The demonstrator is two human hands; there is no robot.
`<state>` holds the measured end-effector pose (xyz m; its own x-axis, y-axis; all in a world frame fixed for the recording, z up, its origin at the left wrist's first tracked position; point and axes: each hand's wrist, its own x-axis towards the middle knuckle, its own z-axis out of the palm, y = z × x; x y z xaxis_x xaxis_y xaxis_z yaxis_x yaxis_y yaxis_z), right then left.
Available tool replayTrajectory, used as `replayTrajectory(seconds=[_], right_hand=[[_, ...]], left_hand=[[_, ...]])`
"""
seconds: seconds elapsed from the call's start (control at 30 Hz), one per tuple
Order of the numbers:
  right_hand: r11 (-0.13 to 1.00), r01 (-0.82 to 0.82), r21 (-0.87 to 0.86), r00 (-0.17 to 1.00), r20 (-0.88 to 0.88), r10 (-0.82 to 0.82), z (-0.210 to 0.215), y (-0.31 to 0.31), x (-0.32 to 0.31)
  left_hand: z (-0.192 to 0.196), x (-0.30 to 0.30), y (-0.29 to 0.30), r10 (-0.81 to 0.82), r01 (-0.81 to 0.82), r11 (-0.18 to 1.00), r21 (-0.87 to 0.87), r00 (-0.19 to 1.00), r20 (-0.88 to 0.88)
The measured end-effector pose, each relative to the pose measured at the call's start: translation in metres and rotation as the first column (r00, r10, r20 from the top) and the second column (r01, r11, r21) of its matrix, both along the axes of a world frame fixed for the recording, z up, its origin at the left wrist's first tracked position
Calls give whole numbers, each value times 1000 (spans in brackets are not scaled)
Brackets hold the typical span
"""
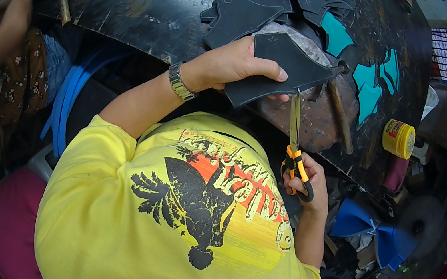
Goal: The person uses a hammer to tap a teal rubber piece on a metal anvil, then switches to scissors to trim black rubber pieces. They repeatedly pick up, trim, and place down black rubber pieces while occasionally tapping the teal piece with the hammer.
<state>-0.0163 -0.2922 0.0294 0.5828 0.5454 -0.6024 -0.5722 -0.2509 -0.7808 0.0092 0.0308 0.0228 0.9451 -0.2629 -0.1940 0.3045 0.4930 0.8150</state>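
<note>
My left hand (pixel 232 63), with a metal watch at the wrist, grips a flat black cut piece (pixel 290 60) with curved edges. Its thumb lies on top and the fingers are underneath. Whether the piece is leather or another sheet material I cannot tell. Below and to the right, my right hand (pixel 312 184) is closed round the orange-and-black handles of a pair of scissors (pixel 295 121). Their blades point up, and the tips meet the near edge of the piece; the piece partly hides how far they reach.
Stacked black cut pieces (pixel 242 12) cover the far table (pixel 139 8). Teal pieces (pixel 368 100) lie at right, near a wooden-handled hammer (pixel 340 113) on a worn slab (pixel 295 121). A yellow jar (pixel 398 139) stands at the right edge. Another person's arm (pixel 8 32) reaches in at left.
</note>
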Motion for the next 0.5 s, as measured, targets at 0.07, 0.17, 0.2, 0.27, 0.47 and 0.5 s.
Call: replayTrajectory(seconds=[0.07, 0.17, 0.2, 0.27, 0.47, 0.5], right_hand=[[1000, 6, 10, 1000, -9, -6, -1, -2, 0], [1000, 4, 12, 1000, -10, -4, -4, -4, 1], [1000, 8, 15, 1000, -7, -8, -4, -4, 1], [1000, 8, 15, 1000, 1, -8, -6, -4, 2], [1000, 10, 18, 1000, 5, -10, -7, -3, 4], [1000, 9, 12, 1000, 8, -9, -7, -3, 4]], left_hand=[[1, 0, 0, -2, 2, 1000, -29, 1000, -8], [1, 1, 1, -10, 9, 999, -40, 1000, -26], [0, 1, 1, -12, 11, 999, -37, 1000, -26], [-1, 1, 2, -15, 14, 999, -36, 999, -30], [-2, 0, 2, -22, 20, 999, -46, 999, -45], [-2, 0, 2, -19, 16, 999, -48, 999, -50]])
